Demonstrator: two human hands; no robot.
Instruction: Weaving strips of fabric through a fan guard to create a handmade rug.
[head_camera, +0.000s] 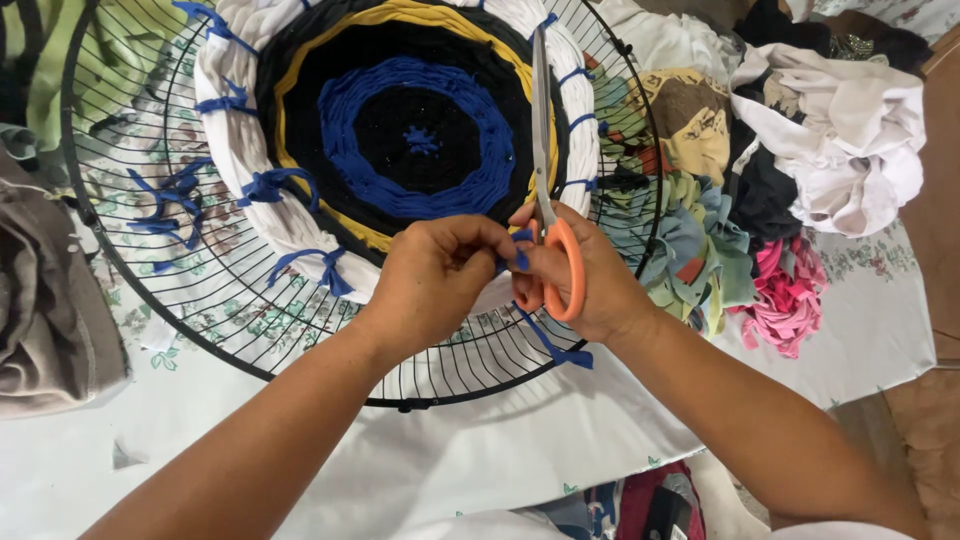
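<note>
- It looks like a home craft corner, not a factory.
- A flowered tablecloth (870, 265) covers the table.
- Piles of fabric scraps (700, 250) and old clothes (850, 140) lie around.

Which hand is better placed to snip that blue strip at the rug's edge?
Probably the right hand: it already holds the orange-handled scissors, while the left hand pinches the blue strip.

No packages, labels, signs or screens show (only cloth).

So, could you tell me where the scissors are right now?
The scissors are in the right hand, blades pointing up over the round woven rug, beside the left hand.
</note>
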